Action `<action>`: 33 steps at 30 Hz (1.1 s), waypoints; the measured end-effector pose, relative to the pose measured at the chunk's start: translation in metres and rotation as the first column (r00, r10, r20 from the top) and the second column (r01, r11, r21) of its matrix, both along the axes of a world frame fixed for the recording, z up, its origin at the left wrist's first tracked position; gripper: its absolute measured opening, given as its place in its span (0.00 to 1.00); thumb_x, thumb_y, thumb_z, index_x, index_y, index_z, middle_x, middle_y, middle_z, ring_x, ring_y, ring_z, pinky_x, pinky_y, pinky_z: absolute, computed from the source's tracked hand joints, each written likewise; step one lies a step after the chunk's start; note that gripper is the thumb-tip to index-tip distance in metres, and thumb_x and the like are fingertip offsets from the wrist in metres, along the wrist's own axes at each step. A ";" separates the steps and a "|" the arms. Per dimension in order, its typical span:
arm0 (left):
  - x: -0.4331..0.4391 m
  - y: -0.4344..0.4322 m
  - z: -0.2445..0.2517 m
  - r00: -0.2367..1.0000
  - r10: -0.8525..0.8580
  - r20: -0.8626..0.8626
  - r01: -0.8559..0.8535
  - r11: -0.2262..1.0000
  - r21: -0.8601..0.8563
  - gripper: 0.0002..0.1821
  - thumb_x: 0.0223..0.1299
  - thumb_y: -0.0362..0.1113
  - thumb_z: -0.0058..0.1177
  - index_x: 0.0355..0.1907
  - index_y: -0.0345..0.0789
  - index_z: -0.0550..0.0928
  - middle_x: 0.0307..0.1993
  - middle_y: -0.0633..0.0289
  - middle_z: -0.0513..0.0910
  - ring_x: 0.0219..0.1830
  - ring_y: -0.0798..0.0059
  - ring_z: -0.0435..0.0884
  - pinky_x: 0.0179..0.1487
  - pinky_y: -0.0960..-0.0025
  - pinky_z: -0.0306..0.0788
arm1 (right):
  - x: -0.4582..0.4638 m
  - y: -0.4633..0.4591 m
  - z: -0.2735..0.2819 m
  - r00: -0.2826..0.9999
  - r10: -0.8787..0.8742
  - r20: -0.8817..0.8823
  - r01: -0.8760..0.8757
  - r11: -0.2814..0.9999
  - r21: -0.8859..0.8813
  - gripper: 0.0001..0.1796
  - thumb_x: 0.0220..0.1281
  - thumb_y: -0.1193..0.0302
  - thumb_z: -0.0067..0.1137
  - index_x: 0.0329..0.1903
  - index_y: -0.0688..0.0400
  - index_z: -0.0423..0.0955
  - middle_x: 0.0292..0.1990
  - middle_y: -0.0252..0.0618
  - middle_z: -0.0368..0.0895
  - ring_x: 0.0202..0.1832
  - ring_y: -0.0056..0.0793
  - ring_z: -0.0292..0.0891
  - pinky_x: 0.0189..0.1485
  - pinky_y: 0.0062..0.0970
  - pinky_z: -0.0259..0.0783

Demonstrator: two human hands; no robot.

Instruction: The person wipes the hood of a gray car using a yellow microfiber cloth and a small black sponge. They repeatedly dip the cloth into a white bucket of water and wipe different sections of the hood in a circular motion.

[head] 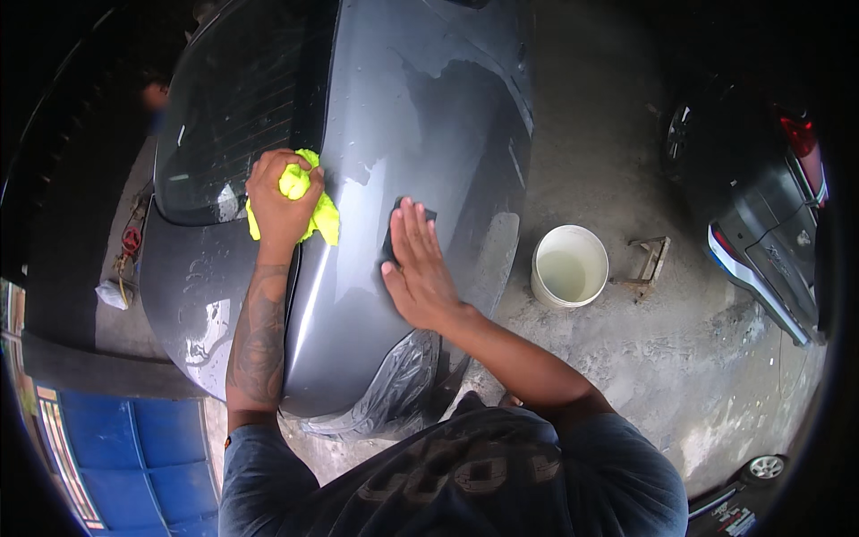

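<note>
My left hand [282, 198] grips a crumpled neon-yellow cloth [327, 218] at the lower edge of the car's rear window [235, 114]. Flat against the wet grey rear body panel [349, 288] lies my right hand [419, 268], its fingers stretched out over a dark pad [388, 248]. Only the pad's edges show beside the fingers, so its kind cannot be told. Water covers parts of the panel in uneven patches. Clear plastic film [402, 382] wraps the corner below my right hand, over what seems to be the rear lamp.
A white bucket [570, 266] with cloudy liquid stands on the concrete floor right of the car, beside a small metal frame [649, 262]. Another car [758, 221] is farther right. A red valve wheel [131, 239] and a plastic bag [113, 294] lie at left, above a blue gate [134, 450].
</note>
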State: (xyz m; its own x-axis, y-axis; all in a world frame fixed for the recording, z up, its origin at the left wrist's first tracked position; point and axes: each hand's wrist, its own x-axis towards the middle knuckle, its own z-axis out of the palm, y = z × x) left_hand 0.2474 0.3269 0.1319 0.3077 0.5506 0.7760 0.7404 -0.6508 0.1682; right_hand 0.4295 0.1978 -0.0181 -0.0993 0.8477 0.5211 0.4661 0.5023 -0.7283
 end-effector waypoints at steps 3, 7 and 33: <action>0.007 0.001 0.004 1.000 -0.009 0.023 0.009 1.000 -0.005 0.11 0.47 0.36 0.76 0.31 0.41 0.86 0.40 0.62 0.86 0.42 0.59 0.84 0.48 0.58 0.76 | 0.033 0.083 0.028 0.977 -0.211 -0.008 0.209 0.971 -0.113 0.43 0.84 0.54 0.32 0.84 0.72 0.35 0.85 0.67 0.30 0.87 0.64 0.25 0.86 0.56 0.27; -0.003 0.007 -0.005 0.999 0.005 0.046 -0.006 1.000 0.018 0.12 0.45 0.41 0.75 0.31 0.43 0.87 0.41 0.65 0.86 0.45 0.61 0.83 0.50 0.56 0.73 | -0.047 -0.024 0.020 0.998 0.011 0.068 -0.013 1.000 0.025 0.43 0.83 0.55 0.35 0.83 0.74 0.37 0.84 0.70 0.35 0.86 0.65 0.26 0.85 0.58 0.27; 0.003 0.005 -0.009 0.995 0.098 0.030 -0.098 0.995 -0.020 0.18 0.46 0.50 0.71 0.41 0.47 0.90 0.46 0.65 0.86 0.55 0.60 0.80 0.59 0.51 0.64 | -0.085 -0.068 0.034 0.976 -0.182 0.118 0.187 0.982 -0.027 0.40 0.84 0.57 0.33 0.83 0.73 0.40 0.84 0.68 0.35 0.87 0.62 0.28 0.86 0.54 0.29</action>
